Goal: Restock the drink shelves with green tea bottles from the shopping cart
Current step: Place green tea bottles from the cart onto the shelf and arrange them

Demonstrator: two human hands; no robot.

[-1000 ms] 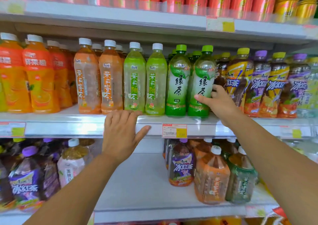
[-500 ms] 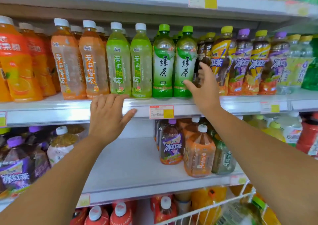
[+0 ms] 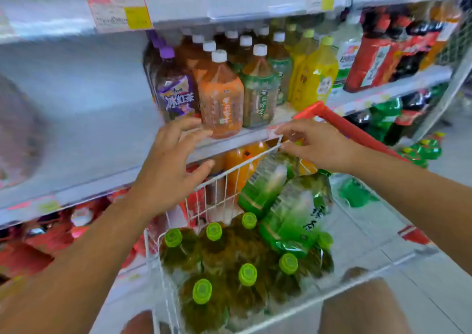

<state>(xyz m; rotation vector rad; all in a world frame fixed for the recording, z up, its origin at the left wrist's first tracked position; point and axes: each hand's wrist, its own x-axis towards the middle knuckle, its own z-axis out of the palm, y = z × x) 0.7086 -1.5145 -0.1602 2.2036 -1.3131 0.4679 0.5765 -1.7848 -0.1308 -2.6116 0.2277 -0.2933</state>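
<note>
Head view: a person's two bare hands reach out over a white wire shopping cart (image 3: 217,195) that stands against a drink shelf (image 3: 76,108). The left hand (image 3: 171,165) hangs with its fingers (image 3: 185,126) spread and straight, holding nothing. Its fingertips are just in front of an orange bottle (image 3: 222,98) at the shelf edge. The right hand (image 3: 319,147) stretches over the cart's far corner, loosely extended and empty. Motion blur hides whether it touches the wire rim. The green tea bottles (image 3: 296,211) lie in the cart, below both hands. Two rest on their sides beneath the right hand, and the upper one's end is just under that hand's fingertips. A cluster stands upright with lime-green caps, nearer the camera and well apart from either hand. The cart's red handle (image 3: 344,126) runs behind the right wrist. Beside the orange bottle stand a purple-labelled bottle (image 3: 176,96) and a green-labelled bottle (image 3: 258,96).
</note>
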